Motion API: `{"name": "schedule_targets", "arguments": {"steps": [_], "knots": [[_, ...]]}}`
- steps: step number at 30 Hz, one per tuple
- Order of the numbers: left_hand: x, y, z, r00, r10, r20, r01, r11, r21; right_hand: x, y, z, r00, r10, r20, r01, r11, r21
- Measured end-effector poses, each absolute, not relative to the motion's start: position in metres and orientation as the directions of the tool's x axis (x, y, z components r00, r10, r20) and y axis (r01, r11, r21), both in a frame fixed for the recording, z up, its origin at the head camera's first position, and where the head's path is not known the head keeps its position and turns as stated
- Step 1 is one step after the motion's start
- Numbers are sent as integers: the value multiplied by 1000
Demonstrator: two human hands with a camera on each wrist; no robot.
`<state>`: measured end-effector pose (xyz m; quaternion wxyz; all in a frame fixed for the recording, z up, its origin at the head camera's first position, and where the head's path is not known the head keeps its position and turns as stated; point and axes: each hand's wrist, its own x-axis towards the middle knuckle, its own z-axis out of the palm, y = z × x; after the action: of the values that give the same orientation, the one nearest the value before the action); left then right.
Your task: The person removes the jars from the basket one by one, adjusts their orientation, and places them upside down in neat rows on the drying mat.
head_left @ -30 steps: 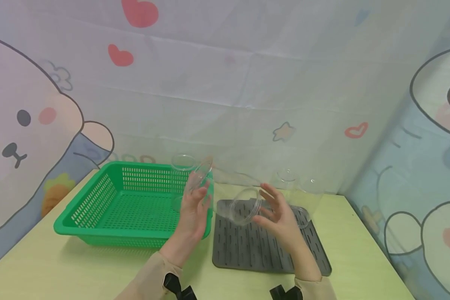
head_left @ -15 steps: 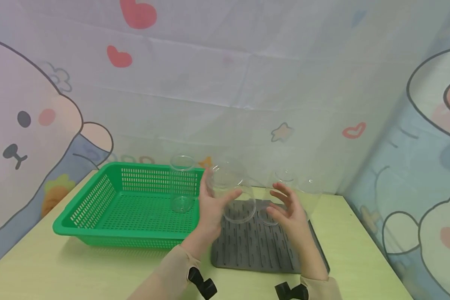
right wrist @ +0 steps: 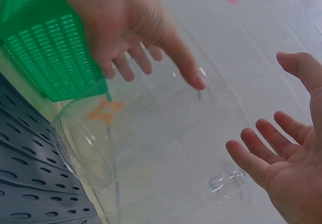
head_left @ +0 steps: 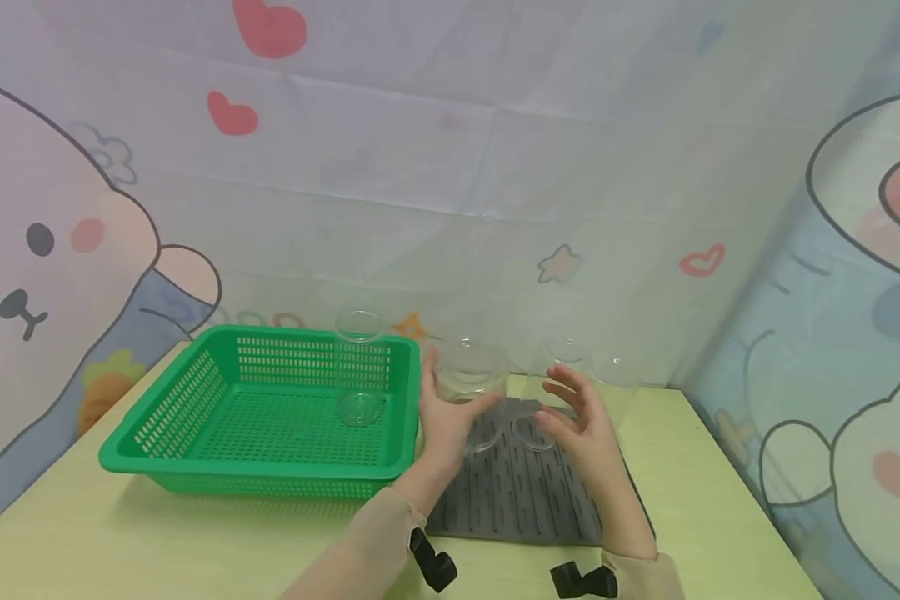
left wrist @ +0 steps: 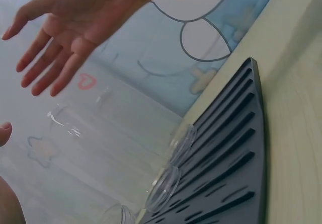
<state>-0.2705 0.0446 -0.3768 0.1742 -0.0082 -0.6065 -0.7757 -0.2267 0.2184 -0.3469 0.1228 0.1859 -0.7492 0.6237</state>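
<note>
My left hand [head_left: 444, 425] grips a clear cup [head_left: 472, 375] over the left part of the grey ribbed mat [head_left: 517, 508], its thumb across the near side. In the right wrist view the wide rim [right wrist: 83, 143] of that cup sits close over the mat, and the left hand [right wrist: 136, 27] is around its side. My right hand [head_left: 585, 425] is beside it with fingers spread and loosely bent, holding nothing. Behind the right hand, more clear cups stand on the mat: one [head_left: 566, 350] and another [head_left: 617, 367]. Their round rims [left wrist: 163, 189] show against the ribs in the left wrist view.
To the left stands a green plastic basket [head_left: 270, 467] with perforated walls. One tall clear cup [head_left: 360, 367] is upright inside it. The pale table [head_left: 217, 550] extends in front, and a printed curtain [head_left: 457, 167] hangs behind.
My left hand has moved right, away from the basket, turning the cup from sideways to vertical and lowering it over the mat. My right hand has shifted slightly right, apart from that cup.
</note>
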Motion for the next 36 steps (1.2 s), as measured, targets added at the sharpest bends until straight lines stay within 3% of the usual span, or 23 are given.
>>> {"name": "schedule_targets", "arguments": {"steps": [14,36], "knots": [[-284,54,-400,-953,-237,187,216,-102,971,-226,231,-351,-897,-61,438,-440,211,-873],[-297,63,-393,-965,-230,127,148,-79,986,-228,236,-352,-880,-36,473,-467,249,-849]]}}
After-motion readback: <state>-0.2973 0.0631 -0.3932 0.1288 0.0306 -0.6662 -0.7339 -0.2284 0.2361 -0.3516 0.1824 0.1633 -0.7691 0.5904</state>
